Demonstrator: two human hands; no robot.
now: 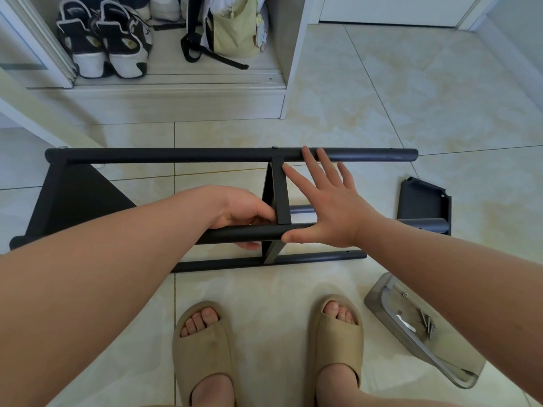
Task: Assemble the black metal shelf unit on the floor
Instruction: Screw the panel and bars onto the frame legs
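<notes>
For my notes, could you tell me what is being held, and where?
The left hand grips the near black metal tube beside the upright shelf panel; right hand holds nothing.

Head view, steeply down, close overhead.

From my end the shelf frame (205,155) is matte black all over, same as the loose panel (423,201). The floor tiles (382,98) are cream with cloudy yellowish marbling. The slides (205,348) are tan, sneakers (102,45) black-and-white, bag (235,33) pale yellow-green, tray (377,299) smoky grey, screws (427,323) silver.
</notes>
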